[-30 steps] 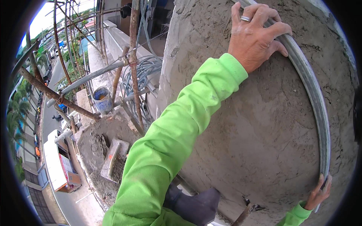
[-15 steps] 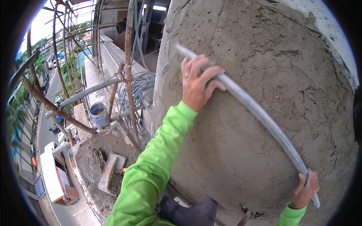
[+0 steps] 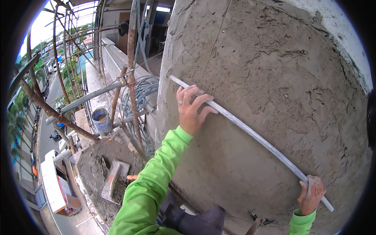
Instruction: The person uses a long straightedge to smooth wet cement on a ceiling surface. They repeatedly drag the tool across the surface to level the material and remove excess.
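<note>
A long pale straightedge bar [image 3: 254, 135] lies slantwise against a wall of wet grey mortar [image 3: 250, 172], its upper end to the left. My left hand [image 3: 192, 107], with a ring on one finger, grips the bar near that upper end. Close to its lower right end, my right hand [image 3: 312, 192] is wrapped round it. Below the bar the mortar looks smoother; above it the surface is rough, with cracks and a thin scored line. Both forearms are in bright green sleeves.
On the left, a plastering float [image 3: 116, 182] and an orange-handled tool [image 3: 132, 177] rest on a mortar-covered board [image 3: 92, 160]. A stained bucket [image 3: 102, 119], coiled rope [image 3: 143, 92] and scaffold poles [image 3: 132, 58] stand beyond. A street [image 3: 47, 137] lies far below.
Both hands have kept hold of the bar. Its upper end has moved down and left with my left hand, while my right hand has shifted slightly left.
</note>
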The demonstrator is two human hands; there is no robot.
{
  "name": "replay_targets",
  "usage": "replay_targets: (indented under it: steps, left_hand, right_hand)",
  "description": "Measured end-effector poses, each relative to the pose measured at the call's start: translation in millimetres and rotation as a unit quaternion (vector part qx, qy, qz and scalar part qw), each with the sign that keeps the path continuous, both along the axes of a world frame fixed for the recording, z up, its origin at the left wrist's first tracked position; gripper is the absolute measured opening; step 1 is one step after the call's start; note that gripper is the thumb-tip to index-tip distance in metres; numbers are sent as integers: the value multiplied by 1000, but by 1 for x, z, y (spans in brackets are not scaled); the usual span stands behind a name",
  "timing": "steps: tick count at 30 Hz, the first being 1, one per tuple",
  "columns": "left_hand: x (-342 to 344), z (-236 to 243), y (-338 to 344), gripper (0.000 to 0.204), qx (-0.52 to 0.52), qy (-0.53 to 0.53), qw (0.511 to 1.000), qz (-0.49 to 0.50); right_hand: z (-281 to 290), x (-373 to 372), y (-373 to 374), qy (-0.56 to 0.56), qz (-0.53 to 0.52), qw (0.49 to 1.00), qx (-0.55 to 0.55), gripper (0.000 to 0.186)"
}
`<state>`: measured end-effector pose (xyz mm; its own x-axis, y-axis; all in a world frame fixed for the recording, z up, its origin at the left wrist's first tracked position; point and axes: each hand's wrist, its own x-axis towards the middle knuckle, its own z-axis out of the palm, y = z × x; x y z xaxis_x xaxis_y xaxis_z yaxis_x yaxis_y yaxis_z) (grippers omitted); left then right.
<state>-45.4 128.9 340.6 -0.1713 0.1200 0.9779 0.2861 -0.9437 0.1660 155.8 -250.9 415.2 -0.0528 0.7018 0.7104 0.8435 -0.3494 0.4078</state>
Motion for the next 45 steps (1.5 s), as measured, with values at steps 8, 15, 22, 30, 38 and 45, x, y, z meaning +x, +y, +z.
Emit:
replay_targets:
  steps: [8,15,22,30,38,45]
  left_hand:
    - [17,136,6,34,156,-43,987,14]
    - [18,52,-6,33,60,-26,998,-9]
    - [-7,-85,-4,33,-85,5,996,36]
    - [-5,63,21,33,73,-31,997,-1]
    - [-40,-65,31,32,-65,14,997,30]
    - [-33,-60,49,36,-81,18,996,24]
  right_hand:
    - [30,20,-8,-18,-18,991,132,18]
    - [7,24,-30,-71,-68,994,38,21]
    - [-49,-8,11,-36,19,998,-51,17]
    - [-11,-9,26,-68,1,994,85,15]
    - [-45,-29,57,-60,68,996,-21,16]
    - [-46,-37,76,-44,33,998,-9,18]
